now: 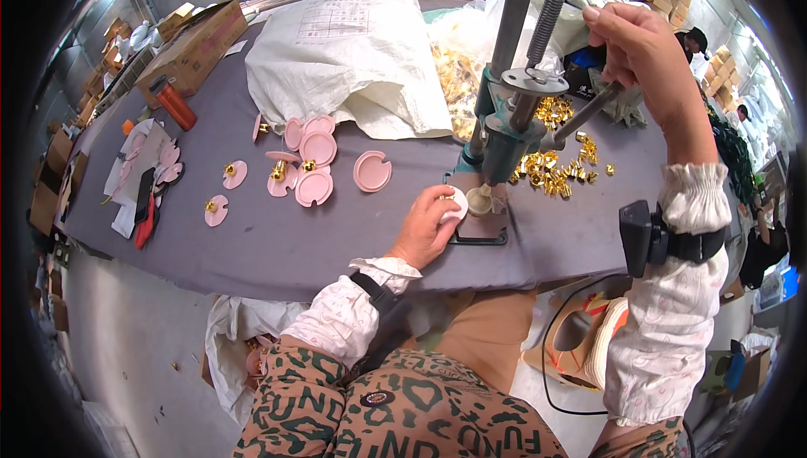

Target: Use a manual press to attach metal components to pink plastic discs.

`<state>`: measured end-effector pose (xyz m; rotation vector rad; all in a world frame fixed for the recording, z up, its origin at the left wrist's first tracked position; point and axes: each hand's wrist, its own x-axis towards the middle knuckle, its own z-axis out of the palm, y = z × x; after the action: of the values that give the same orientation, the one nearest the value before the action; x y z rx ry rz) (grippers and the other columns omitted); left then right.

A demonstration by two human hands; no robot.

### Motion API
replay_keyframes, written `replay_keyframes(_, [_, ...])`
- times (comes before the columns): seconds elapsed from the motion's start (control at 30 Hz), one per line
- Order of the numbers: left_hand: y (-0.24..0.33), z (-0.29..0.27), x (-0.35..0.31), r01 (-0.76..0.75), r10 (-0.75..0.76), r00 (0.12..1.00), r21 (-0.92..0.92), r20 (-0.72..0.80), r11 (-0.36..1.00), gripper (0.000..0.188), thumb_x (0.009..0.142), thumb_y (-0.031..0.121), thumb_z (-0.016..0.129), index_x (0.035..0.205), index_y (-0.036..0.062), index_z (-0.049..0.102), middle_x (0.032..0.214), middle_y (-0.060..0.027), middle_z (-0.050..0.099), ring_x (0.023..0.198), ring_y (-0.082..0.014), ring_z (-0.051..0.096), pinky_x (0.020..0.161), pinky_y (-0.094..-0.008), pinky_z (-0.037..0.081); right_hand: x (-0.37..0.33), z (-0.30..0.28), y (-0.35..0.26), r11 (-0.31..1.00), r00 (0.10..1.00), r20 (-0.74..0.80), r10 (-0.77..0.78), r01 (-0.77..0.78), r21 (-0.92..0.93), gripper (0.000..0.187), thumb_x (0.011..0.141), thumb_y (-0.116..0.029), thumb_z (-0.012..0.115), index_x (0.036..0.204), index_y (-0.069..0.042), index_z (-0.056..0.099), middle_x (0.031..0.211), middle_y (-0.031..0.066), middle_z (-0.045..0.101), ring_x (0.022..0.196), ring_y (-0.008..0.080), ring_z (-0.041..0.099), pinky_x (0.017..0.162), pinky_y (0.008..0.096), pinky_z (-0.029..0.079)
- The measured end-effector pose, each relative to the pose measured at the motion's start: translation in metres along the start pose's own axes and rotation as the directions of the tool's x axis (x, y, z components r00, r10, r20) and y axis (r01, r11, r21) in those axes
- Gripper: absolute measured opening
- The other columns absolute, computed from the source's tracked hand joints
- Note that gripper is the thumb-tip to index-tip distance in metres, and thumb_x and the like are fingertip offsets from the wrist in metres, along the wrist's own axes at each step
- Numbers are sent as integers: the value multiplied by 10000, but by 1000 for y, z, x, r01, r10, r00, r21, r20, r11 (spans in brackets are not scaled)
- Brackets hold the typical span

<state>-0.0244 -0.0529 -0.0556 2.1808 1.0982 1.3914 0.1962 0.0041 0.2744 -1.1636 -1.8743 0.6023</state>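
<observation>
My left hand [423,229] rests at the base of a green hand press [496,134], its fingers closed on a small white round piece [455,204]. That piece is beside a pale round part [481,200] under the press ram. My right hand [635,48] is raised at the upper right, fingers curled at the outer end of the press lever [588,113]; the palm side of the grip is partly hidden. Behind the press lies a pile of shiny gold metal fittings [551,174]. Several notched pink discs [372,172] lie to the left, some with gold fittings on them.
A white woven sack [353,63] and a clear bag of gold pieces [456,71] lie at the back of the grey-covered table [286,244]. At the left are an orange bottle [173,103], a cardboard box [192,50] and a red-and-black tool [145,210].
</observation>
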Motion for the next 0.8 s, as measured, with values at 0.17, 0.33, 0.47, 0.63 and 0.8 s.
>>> replay_keyframes(0.17, [1,17,18,243,-299,948,-359,-110,901,694,796,-86,621,1403,103,341,1274,-148,454,1054,-222,605,867,-304,511,50,-1,10,995,987,133,89,-94,25,298,907,-310,608,772,-48,564,531,-55,341,440,59,318,508,247,370])
replay_keyframes(0.33, [10,17,37,257,-335,942,-570,-35,781,1001,768,-115,641,1534,163,60,1422,-168,381,1098,-206,605,832,-279,532,81,2,28,984,978,120,169,-174,28,265,890,-288,654,748,-84,564,544,-62,374,438,49,324,483,247,377])
replay_keyframes(0.47, [7,32,43,321,-338,940,-466,50,824,1037,770,-78,661,1537,163,4,1490,-203,340,1123,-238,618,952,-329,483,97,7,34,972,962,166,218,-230,56,273,884,-290,653,752,-68,566,564,-54,426,437,49,321,450,223,325])
replay_keyframes(0.63, [3,35,57,375,-357,927,-366,119,852,1098,757,-24,702,1531,178,-50,1480,-240,349,1173,-296,595,1014,-352,438,96,3,37,981,965,194,178,-189,39,273,900,-308,626,802,-59,576,568,-52,431,444,55,314,467,239,315])
replay_keyframes(0.8, [1,32,57,270,-220,960,-365,174,891,1094,731,48,774,1537,132,40,1505,-191,326,1313,-309,461,1067,-367,385,28,-7,10,1000,999,35,23,-23,20,303,925,-330,593,791,-59,576,552,-45,421,435,55,336,475,232,341])
